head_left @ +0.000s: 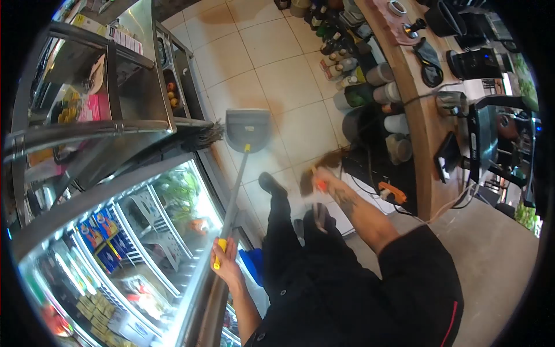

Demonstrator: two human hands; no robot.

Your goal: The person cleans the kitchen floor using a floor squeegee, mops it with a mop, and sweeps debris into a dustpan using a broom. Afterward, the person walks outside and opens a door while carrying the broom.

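Note:
My left hand [226, 258] is wrapped round the yellow grip of a long-handled dustpan. The grey pan [247, 128] is over the tiled floor ahead of my feet, at the far end of its pale handle. My right hand [325, 180] is closed round a stick-like handle with an orange-red part, blurred by motion. Brown bristles of a broom [309, 181] show beside this hand, above the floor near my shoe.
A lit glass-door fridge [156, 231] stands at the left below a steel counter [133, 115]. Bottles [341, 63] and containers line the floor beside a wooden counter [419, 127] at the right. An orange power strip [392, 192] with cables hangs near my right arm.

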